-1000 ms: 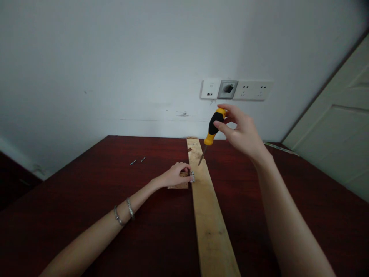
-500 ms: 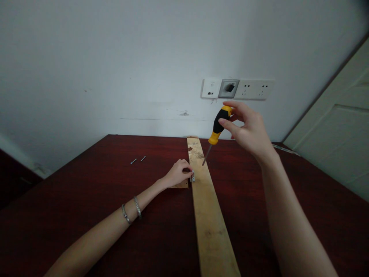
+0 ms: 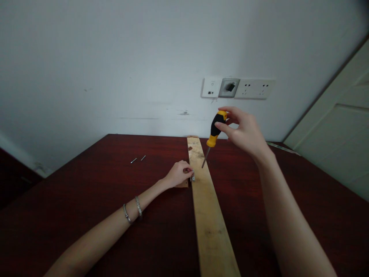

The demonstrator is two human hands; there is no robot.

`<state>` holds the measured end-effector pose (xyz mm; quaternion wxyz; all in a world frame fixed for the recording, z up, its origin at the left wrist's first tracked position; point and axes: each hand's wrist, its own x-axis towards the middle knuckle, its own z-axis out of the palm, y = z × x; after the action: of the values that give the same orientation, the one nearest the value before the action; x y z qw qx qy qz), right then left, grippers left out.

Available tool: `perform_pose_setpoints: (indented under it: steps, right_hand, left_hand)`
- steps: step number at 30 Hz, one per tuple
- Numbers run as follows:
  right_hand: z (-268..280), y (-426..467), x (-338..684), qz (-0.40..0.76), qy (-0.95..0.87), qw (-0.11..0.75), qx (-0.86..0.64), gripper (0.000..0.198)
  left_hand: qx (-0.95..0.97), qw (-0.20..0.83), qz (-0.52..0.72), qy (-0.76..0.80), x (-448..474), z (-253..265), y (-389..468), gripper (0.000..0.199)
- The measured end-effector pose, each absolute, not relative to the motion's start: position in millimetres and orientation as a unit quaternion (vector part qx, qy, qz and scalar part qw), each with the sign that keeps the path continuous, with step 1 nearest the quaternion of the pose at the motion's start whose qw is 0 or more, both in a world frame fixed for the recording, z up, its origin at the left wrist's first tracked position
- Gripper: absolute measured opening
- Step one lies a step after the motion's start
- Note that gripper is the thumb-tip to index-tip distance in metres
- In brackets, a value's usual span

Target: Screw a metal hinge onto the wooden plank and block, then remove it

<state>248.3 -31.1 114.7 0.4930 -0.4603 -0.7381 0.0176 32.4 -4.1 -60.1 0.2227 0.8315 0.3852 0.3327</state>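
Note:
My right hand (image 3: 245,130) grips a screwdriver (image 3: 216,129) with a yellow and black handle. Its shaft slants down to the left, with the tip over the wooden board (image 3: 211,215). At the board's left edge, my left hand (image 3: 179,174) is closed, thumb and fingers pinching a small metal bracket (image 3: 193,177) against the wood. The fingers partly cover the bracket. Beneath the left hand lies a small brown piece of wood or card (image 3: 183,185), mostly hidden.
Two small metal pins or screws, one (image 3: 133,161) beside the other (image 3: 143,157), lie on the dark red table (image 3: 129,184) to the left. Behind stands a white wall with a row of sockets (image 3: 255,89). A pale door (image 3: 340,127) is at the right.
My right hand has brought the screwdriver slightly down and to the left, its tip nearer the bracket. The left hand stays at the bracket with hardly any movement.

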Motion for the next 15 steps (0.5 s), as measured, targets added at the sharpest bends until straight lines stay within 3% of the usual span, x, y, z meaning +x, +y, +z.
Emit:
perform_pose_setpoints:
  steps: [8,15]
  right_hand:
    - [98.8,-21.1,244.7,0.147,-0.754,0.450,-0.456,0.043]
    - [97.8,-24.6,241.8,0.135,-0.772,0.420,-0.458,0.038]
  left_hand:
    - [0.828,0.236,0.332,0.384,32.4,-59.6,-3.9,0.005]
    - [0.827,0.246,0.338,0.377,32.1,-61.6,-3.3,0.006]
